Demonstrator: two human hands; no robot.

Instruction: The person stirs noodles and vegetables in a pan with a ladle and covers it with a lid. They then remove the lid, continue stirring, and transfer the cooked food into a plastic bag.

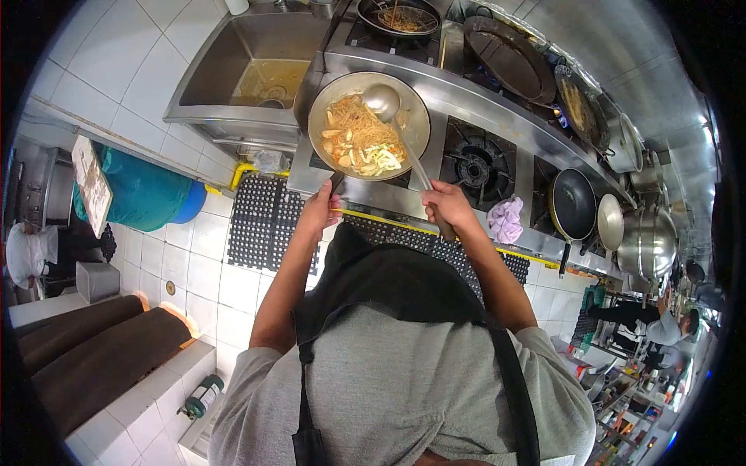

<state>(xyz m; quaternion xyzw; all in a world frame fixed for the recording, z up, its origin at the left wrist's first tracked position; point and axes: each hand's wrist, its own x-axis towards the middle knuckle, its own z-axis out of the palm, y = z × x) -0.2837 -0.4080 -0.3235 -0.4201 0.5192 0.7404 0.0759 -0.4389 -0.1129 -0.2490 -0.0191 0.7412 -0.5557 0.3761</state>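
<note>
In front of me a wide wok [417,113] holds thin noodles [351,116], pale sliced pieces that look like chicken [332,147] and a heap of light green chopped vegetable [378,161]. My left hand [317,208] is closed round the wok's dark handle [336,180] at its near edge. A long metal ladle [381,102] rests its round bowl on the noodles at the back of the wok. Its handle slants down to the right, and my right hand [449,206] grips it near the end.
Left of the wok is a steel sink [210,70] with cloudy liquid. Right of it are a bare burner [476,163], a crumpled pink cloth [506,220] and a black frying pan [573,203]. More pans [513,62] line the back burners. Another person [668,326] stands far right.
</note>
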